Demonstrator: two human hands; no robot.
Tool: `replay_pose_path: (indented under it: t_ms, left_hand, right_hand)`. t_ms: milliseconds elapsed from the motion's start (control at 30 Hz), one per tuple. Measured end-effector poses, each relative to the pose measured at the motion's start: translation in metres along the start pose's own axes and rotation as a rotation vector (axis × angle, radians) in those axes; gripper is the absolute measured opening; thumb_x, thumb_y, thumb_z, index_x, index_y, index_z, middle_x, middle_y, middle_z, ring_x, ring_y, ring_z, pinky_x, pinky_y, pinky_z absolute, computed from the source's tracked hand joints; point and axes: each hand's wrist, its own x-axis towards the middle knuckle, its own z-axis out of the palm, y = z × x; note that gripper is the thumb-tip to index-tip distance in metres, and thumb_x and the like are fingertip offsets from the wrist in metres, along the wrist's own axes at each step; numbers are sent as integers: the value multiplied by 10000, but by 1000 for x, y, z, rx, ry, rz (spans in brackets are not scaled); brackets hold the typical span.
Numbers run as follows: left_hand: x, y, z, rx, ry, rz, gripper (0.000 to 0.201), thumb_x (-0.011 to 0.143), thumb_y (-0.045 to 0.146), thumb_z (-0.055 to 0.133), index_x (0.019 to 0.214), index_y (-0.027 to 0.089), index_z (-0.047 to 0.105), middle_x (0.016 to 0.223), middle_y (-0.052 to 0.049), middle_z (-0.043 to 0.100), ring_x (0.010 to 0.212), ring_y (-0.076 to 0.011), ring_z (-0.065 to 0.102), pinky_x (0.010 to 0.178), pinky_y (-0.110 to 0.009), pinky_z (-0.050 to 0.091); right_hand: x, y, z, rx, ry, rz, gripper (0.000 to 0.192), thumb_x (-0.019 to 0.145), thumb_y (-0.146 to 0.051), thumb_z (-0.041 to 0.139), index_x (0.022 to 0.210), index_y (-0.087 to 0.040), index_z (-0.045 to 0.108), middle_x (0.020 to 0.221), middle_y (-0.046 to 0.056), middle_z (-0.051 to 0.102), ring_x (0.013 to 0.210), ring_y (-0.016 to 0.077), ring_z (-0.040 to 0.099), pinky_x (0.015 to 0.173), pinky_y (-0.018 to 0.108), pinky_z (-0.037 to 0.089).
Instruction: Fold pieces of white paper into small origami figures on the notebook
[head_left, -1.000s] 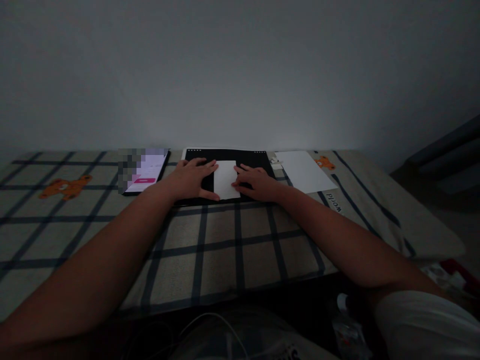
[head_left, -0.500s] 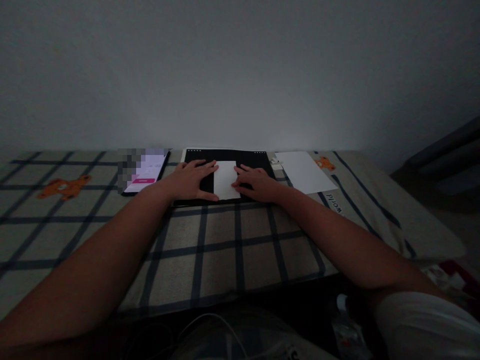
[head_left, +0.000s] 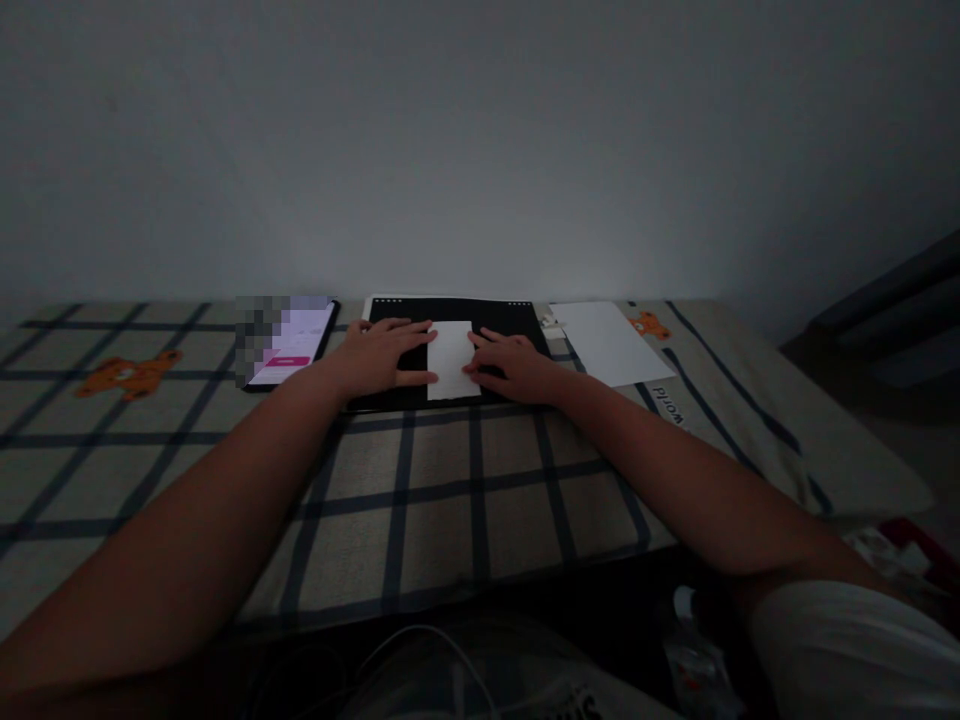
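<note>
fingers [head_left: 415, 327] of your left hand [head_left: 379, 356] lie spread and flat, tips and thumb touching the left edge of the small white paper [head_left: 451, 360]; nothing is gripped, the hand presses down open. your right hand [head_left: 511, 363] sits on the other side, fingers loosely fanned, tips resting on the paper's right edge, also flat and not closed around anything. paper lies between the two hands, on the black mat [head_left: 517, 322], roughly at the mat's middle, long side running away from you. mat lies flat on the checked cloth [head_left: 450, 480], far edge close to the wall [head_left: 480, 140]. left of the mat, just beside it: a phone [head_left: 300, 338] with a lit screen, pink bar showing, part of the screen blurred out. right of the mat, just beside it: a larger white sheet [head_left: 606, 340], lying flat, apart from both hands. cloth is pale with dark grid lines; an orange bear print [head_left: 129, 373] sits well off to the left, a smaller one [head_left: 649, 324] beyond the white sheet. some printed lettering shows on the cloth near your right forearm. both forearms are bare and stretched forward across the cloth. light is dim; finer detail on the paper cannot be made out. a white cable [head_left: 427, 650] shows at the bottom of the view, below the cloth's near edge.
</note>
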Motion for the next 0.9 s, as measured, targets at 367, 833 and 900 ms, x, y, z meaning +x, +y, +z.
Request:
replay_pose_path:
  t_ms: [367,833,900]
  left_hand:
    - [-5,8,-3,0,-42,18,1133,771,846,625,1678,273,260,1740,-76,230,1584,-402,241,1244,-616,188]
    - [-7,19,5,24,271,69,583,1023,572,483,1502,254,574,1646,-98,456,1472,-340,451,1175,-530,313]
    - [-7,22,2,29,297,85,476,1031,511,494,1404,270,667,1574,-79,549,1414,-328,508,1126,-506,367]
  right_hand:
    - [-2,-1,-1,16,4,10,296,1049,-367,530,1244,-225,700,1651,166,430,1575,343,317,1183,604,342]
    - [-7,2,1,-84,154,-43,297,1018,-319,532,1202,-193,727,1369,148,698,1305,297,614,1068,463,426]
    - [-8,3,-3,-135,181,-33,290,1018,-304,517,1125,-182,757,1204,137,758,1149,276,666,1012,438,423]
